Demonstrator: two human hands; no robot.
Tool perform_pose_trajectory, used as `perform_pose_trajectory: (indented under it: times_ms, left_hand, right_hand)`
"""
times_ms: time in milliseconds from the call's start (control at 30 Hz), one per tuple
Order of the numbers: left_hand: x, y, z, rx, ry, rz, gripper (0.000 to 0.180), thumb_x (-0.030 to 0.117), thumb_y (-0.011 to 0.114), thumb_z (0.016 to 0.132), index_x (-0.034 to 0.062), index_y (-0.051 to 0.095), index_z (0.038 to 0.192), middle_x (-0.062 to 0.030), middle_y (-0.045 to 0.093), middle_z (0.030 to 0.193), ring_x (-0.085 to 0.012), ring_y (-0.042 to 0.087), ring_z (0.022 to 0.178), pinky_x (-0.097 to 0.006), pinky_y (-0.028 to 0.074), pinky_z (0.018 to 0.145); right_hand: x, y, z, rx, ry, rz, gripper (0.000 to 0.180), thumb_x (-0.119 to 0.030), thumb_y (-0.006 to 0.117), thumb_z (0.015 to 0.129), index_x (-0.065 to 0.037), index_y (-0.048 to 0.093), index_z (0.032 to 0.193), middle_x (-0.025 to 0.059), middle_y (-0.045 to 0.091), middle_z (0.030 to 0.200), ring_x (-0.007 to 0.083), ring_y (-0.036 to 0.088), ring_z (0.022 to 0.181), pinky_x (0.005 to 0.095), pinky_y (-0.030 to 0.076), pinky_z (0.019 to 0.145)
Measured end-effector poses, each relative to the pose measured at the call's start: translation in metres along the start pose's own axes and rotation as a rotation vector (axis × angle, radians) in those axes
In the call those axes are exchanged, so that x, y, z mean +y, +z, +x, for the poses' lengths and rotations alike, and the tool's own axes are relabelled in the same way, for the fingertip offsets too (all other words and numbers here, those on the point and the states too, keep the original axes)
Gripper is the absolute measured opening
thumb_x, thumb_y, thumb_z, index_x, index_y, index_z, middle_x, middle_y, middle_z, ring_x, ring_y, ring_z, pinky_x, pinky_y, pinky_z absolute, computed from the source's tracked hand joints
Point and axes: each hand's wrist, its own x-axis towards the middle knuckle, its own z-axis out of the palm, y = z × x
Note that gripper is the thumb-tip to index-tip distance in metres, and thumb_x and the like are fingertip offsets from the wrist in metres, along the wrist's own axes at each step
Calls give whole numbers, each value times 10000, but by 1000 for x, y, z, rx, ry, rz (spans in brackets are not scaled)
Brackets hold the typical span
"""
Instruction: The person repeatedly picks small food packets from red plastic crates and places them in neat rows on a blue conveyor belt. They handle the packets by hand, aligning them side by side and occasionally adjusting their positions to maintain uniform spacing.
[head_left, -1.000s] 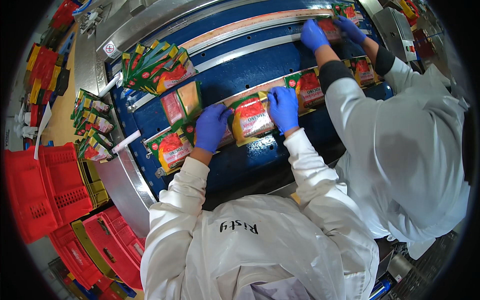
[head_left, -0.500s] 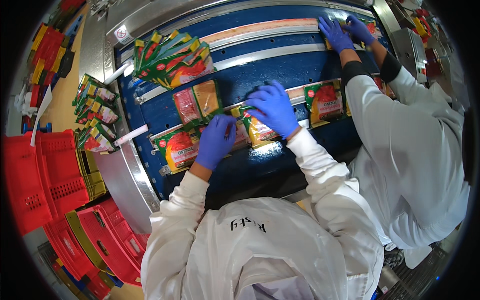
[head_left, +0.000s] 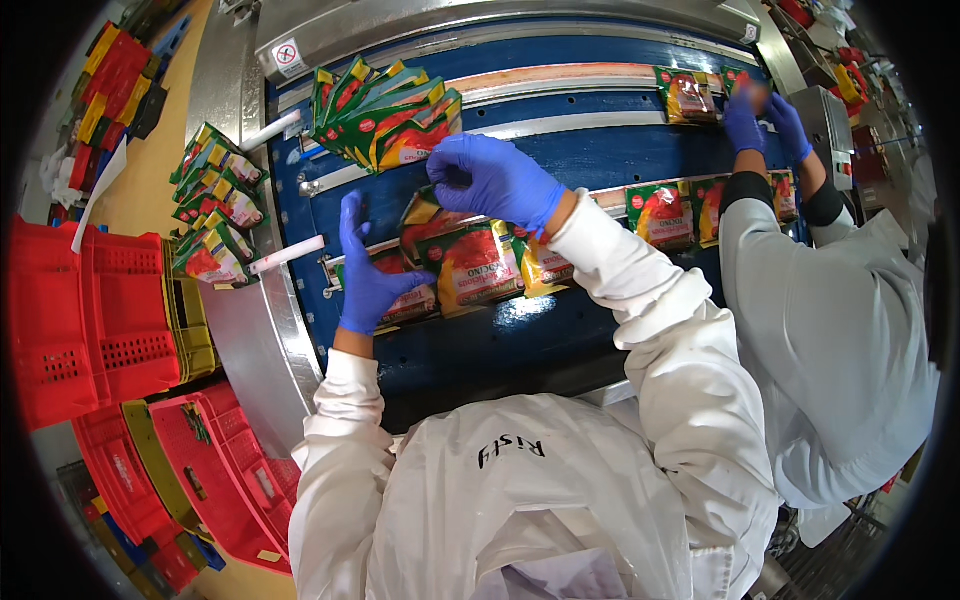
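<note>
Blue-gloved, my left hand (head_left: 375,280) is open, thumb and fingers spread, beside the left pouch (head_left: 405,300) in the near row. My right hand (head_left: 497,182), also gloved, hovers over the row with its fingertips curled together in a ring. Whether anything is pinched there is hidden. Just under it, a tilted pouch (head_left: 420,217) lies partly behind the red and green middle pouch (head_left: 470,268). Right of that sits another red and yellow pouch (head_left: 543,263). A fanned pile of flat green and red pouches (head_left: 385,120) lies beyond my hands.
More pouches (head_left: 218,205) are stacked on the metal ledge at left. Red crates (head_left: 120,310) stand beyond it. White rods (head_left: 288,254) jut over the blue machine bed (head_left: 560,150). At right, a co-worker's gloved hands (head_left: 765,130) work by the far row.
My left hand has opened and shifted left. My right hand has left the row's right pouch and moved up and left. A pouch now covers the row's middle, where my left hand was.
</note>
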Motion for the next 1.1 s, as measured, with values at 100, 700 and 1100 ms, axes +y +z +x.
perform_pose_trajectory:
  times_ms: [100,700,1100]
  left_hand:
    - [30,21,13,-224,-168,-468,1365,221,973,370,54,194,1478,-109,335,1461,-253,393,1320,-408,353,1107]
    - [86,103,-76,-425,-570,-659,604,116,761,764,15,502,1300,-88,582,1237,-190,593,1073,-333,495,903]
    - [55,146,-101,-163,-573,-306,327,123,814,745,19,680,1024,-43,677,875,-94,608,781,-259,501,737]
  right_hand:
    - [-23,-29,-6,-23,209,325,132,-159,633,886,-36,605,926,15,595,810,109,532,705,251,466,669]
    - [-52,-52,-199,274,722,881,443,-191,607,916,-33,480,1310,80,519,1306,166,524,1159,269,438,945]
    - [4,4,-247,624,649,603,200,-11,612,890,-15,596,1089,77,637,1071,124,596,1017,266,483,887]
